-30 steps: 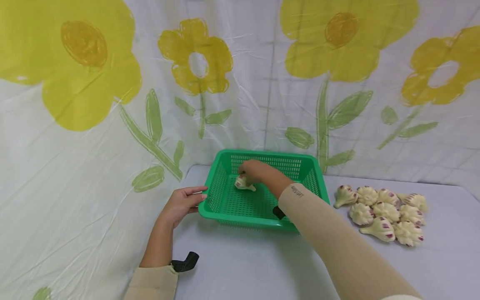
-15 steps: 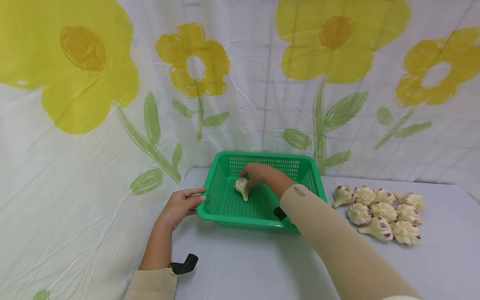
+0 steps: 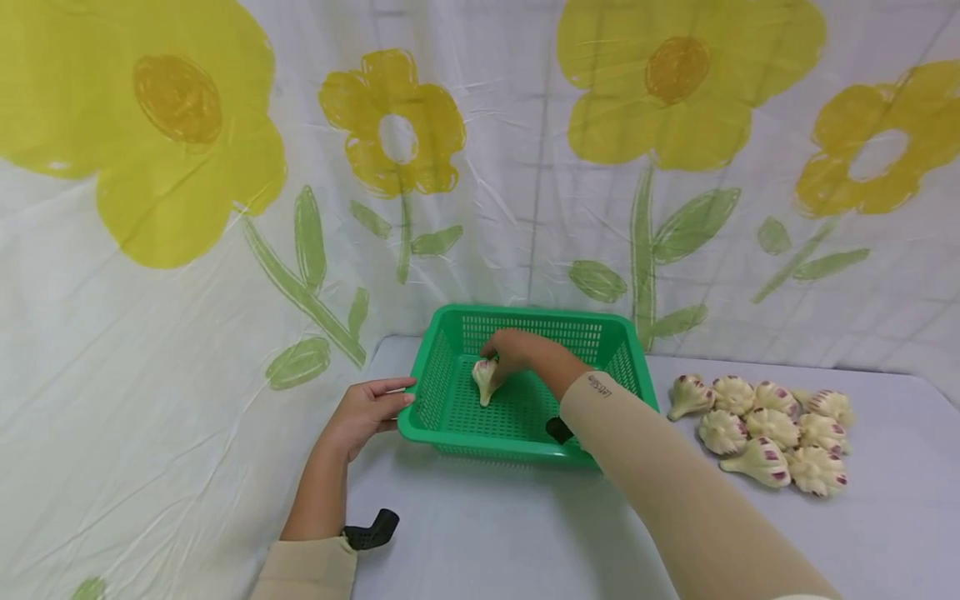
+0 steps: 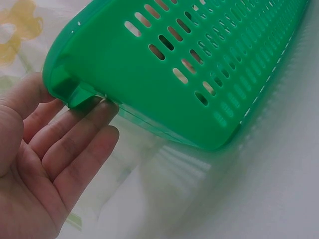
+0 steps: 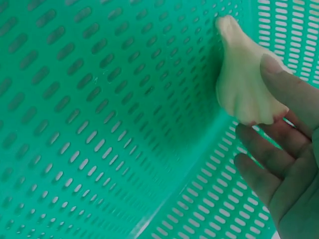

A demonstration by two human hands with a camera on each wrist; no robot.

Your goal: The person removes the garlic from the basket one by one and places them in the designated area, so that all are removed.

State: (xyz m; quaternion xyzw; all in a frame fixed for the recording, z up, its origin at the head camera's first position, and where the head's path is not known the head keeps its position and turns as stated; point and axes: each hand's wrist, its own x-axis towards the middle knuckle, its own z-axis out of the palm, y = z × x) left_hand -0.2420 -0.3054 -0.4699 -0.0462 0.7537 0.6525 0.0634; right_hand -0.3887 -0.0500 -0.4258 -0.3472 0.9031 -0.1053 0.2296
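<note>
Inside a green perforated plastic basket (image 3: 495,443), my right hand (image 3: 516,350) holds a whitish garlic bulb (image 3: 484,380) with purple marks. In the right wrist view the thumb lies on one side of the garlic bulb (image 5: 245,82) and the fingers curl at its other side. The bulb's stem points away from the hand, towards the basket's mesh. At the basket's left end, my left hand (image 3: 360,414) grips the rim. The left wrist view shows its thumb at the basket's rim (image 4: 55,69), with fingers (image 4: 82,132) beneath.
Several garlic bulbs (image 3: 772,427) lie grouped on the pale table (image 3: 480,533), right of the basket. A white curtain (image 3: 495,217) with yellow flowers hangs behind and to the left. Black wrist mounts (image 3: 372,530) stick out from the sleeves.
My right hand has turned the garlic bulb, so its stem swung from pointing right to pointing towards the basket's near side. My left hand has stayed on the rim.
</note>
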